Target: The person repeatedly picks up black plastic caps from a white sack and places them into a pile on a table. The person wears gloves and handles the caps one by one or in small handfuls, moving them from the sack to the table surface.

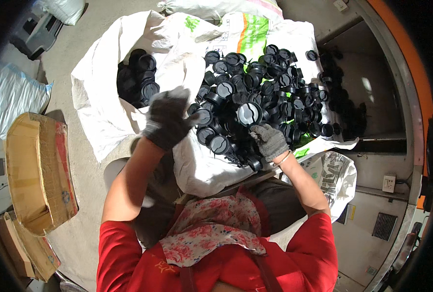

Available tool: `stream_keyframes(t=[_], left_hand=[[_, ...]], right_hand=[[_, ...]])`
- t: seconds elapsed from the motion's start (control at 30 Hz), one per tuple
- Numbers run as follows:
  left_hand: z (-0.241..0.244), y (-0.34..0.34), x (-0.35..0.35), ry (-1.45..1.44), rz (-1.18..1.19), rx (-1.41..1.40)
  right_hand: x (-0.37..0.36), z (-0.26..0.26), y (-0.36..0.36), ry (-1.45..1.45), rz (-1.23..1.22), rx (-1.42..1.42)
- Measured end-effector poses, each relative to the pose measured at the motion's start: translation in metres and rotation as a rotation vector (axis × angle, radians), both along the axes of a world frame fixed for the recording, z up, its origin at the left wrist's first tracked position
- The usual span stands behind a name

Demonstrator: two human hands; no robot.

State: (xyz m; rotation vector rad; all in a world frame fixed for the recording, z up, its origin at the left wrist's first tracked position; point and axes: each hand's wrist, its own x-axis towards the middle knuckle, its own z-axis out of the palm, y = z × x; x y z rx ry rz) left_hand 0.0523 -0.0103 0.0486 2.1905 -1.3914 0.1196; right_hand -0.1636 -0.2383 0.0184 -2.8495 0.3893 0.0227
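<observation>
Many round black plastic caps (271, 87) lie heaped on a white woven sack spread in front of me. In my gloved right hand (269, 140), at the near side of the heap, I grip a larger cap with a grey face (249, 114). My gloved left hand (169, 118) is blurred, with its thumb spread, between the heap and an opened white woven sack (99, 87); no cap shows in it, though its palm side is hidden. More black caps (149, 78) lie inside that opened sack.
Cardboard boxes (25, 175) stand on the floor at the left, below a white plastic bag (14, 98). A grey plastic object (43, 34) is at the upper left. A printed sack (338, 179) and a wall socket (389, 183) are at the right.
</observation>
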Motion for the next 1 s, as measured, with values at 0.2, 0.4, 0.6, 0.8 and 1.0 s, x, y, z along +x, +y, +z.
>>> stream_keyframes(t=[0.2, 0.4, 0.6, 0.8, 1.0], left_hand=[[-0.007, -0.036, -0.034, 1.172, -0.231, -0.332], [0.009, -0.031, -0.047, 0.476, -0.362, -0.425], [-0.006, -0.038, -0.003, 0.440, -0.480, -0.643], [-0.010, -0.041, -0.058, 1.735, -0.360, -0.404], [0.005, -0.018, -0.002, -0.053, 0.117, -0.472]], right_hand=[[0.015, 0.050, 0.038, -0.543, 0.485, -0.042], [0.029, 0.051, 0.036, -0.431, -0.091, 0.735], [0.038, 0.050, 0.023, -0.339, -0.286, 2.165], [0.065, 0.065, 0.049, -0.630, -0.401, 1.428], [0.057, -0.030, -0.019, -0.447, -0.058, 0.068]])
